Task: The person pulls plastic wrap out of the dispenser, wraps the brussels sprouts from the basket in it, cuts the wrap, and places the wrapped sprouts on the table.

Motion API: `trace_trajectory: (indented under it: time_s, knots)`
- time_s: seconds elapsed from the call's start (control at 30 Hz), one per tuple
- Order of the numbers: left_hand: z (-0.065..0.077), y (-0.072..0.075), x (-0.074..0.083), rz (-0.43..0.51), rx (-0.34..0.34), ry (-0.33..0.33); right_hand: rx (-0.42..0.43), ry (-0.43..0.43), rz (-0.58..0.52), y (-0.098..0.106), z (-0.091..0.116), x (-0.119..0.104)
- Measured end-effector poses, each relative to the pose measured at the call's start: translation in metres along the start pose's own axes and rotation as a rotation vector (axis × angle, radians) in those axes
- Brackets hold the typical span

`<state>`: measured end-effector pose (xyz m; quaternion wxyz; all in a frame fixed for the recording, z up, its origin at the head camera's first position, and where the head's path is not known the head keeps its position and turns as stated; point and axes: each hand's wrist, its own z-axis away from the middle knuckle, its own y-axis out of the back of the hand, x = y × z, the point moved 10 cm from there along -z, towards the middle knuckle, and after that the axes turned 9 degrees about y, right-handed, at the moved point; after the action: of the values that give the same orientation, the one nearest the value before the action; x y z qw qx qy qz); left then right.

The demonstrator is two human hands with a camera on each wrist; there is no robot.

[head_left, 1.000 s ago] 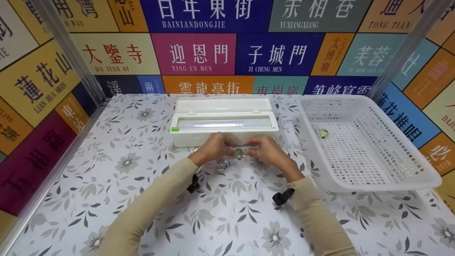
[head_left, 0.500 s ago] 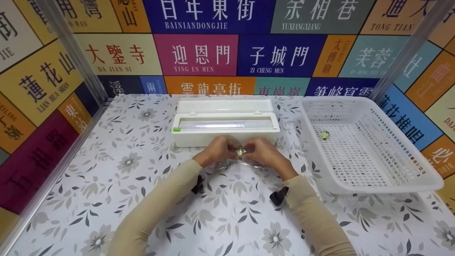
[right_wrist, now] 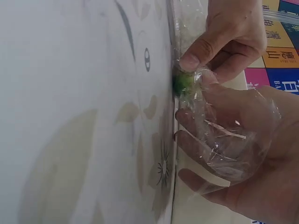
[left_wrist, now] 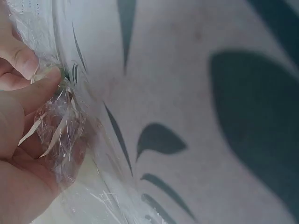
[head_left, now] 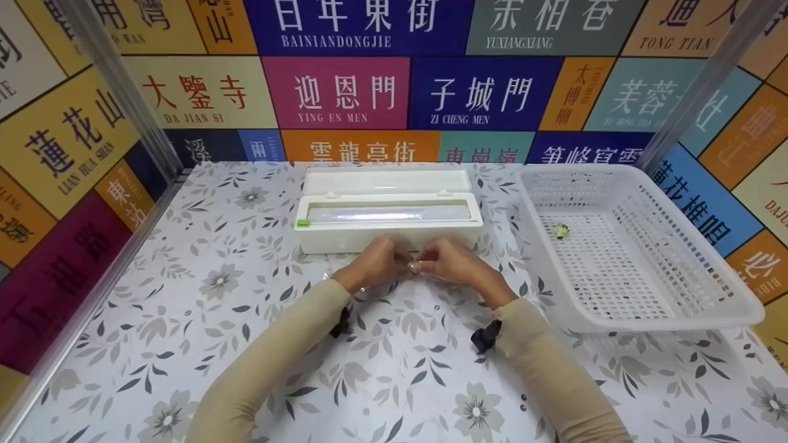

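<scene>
Between my two hands, just in front of a white box, is a small green piece (right_wrist: 183,83) wrapped in clear cling film (right_wrist: 219,158). My left hand (head_left: 377,263) pinches the film beside the piece with thumb and fingers. From the other side, my right hand (head_left: 454,261) pinches the same bundle. Loose crumpled film spreads over the left palm in the left wrist view and over the right fingers in the right wrist view. Thin pale strips lie within the film. Fingers hide most of the green piece in the head view.
The white cling film box (head_left: 394,241) stands behind the hands, its lid raised, a roll inside and a green slider (head_left: 302,223) at its left. To the right, a white plastic basket (head_left: 677,325) holds one small yellow-green bundle (head_left: 561,231). A floral cloth (head_left: 258,363) covers the table.
Both hands have drawn closer together around the green piece, which showed clearly between them and is now mostly covered by fingers. The film around it is more gathered.
</scene>
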<state>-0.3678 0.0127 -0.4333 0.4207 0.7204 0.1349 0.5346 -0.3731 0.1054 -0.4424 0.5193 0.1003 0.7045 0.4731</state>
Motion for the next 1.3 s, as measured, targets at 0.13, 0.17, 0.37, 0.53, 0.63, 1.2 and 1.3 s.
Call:
trace_trajectory:
  time_s: [0.13,0.17,0.37,0.53,0.63,1.2,1.3]
  knots:
    - [0.001,-0.001,0.000,-0.045,-0.013,-0.003,0.006,0.011,-0.037,0.001,-0.001,-0.003]
    - [0.002,-0.002,0.001,-0.059,-0.019,-0.008,0.007,0.006,-0.041,0.001,-0.001,-0.003]
    - [0.005,-0.002,0.010,-0.118,-0.051,-0.017,0.012,-0.077,-0.035,-0.001,0.000,0.007]
    - [0.013,0.020,0.024,-0.080,0.029,0.053,0.043,-0.045,-0.083,-0.003,0.003,0.008]
    - [0.022,0.036,0.035,-0.003,0.093,0.107,0.070,-0.032,-0.111,-0.001,0.006,0.009]
    - [0.059,-0.010,-0.030,0.557,-0.042,0.612,0.148,-0.097,-0.188,0.005,0.027,0.006]
    - [0.056,-0.015,-0.031,0.650,-0.054,0.605,0.143,-0.070,-0.214,0.004,0.029,0.000]
